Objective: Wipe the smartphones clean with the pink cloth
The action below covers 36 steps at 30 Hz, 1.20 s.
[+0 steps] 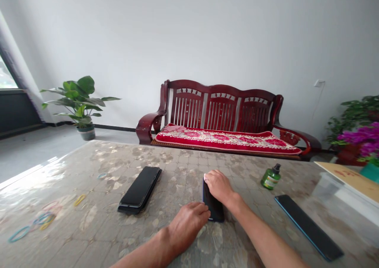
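A dark smartphone with a bluish edge lies on the patterned tablecloth in front of me, screen up. My right hand is closed over its far end, fingertips at the far left corner. A small white spot shows by those fingertips, too small to make out. At the near left edge of the same smartphone, the curled fingers of my left hand grip it; their tips are partly hidden. To the left lies a stack of black smartphones. Another smartphone with a blue edge rests on the right.
Coloured rubber bands lie scattered at the table's left. A green pump bottle stands right of my hands. Farther right is a clear plastic box with a light board on top. Behind the table stands a wooden bench.
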Tool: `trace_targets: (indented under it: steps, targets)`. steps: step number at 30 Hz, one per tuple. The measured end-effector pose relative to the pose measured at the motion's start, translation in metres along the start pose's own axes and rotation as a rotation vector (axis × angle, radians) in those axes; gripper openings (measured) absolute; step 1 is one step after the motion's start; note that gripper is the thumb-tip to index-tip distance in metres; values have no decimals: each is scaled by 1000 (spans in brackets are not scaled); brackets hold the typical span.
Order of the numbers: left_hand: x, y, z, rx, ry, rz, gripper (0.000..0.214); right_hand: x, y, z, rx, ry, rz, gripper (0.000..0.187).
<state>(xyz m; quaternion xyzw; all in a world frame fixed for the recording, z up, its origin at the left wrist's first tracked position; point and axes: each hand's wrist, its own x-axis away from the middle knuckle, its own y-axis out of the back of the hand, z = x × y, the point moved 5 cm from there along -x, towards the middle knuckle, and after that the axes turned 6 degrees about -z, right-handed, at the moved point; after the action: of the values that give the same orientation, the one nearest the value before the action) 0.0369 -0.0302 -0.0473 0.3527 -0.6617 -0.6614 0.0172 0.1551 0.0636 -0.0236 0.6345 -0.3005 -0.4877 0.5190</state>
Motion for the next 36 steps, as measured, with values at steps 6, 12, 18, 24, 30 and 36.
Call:
trace_targets:
  steps: [6, 12, 18, 24, 30, 36]
  targets:
    - [-1, 4, -1, 16, 38, -12, 13, 8, 3, -13, 10, -41, -4, 26]
    - [0, 3, -2, 19, 33, -26, 11, 30, 9, -29, 10, -131, -6, 27]
    - [1, 1, -1, 39, 31, -72, 14, 55, 15, -16, -49, -169, 33, 26]
    - [0, 2, -2, 24, 42, -31, 13, 72, 22, -3, -50, -166, 75, 26]
    - [-2, 2, -2, -18, 45, 12, 13, 49, 19, -7, -45, -160, 55, 28]
    - [-3, 5, -4, -13, 40, -26, 14, 60, 20, 3, -66, -49, -4, 27]
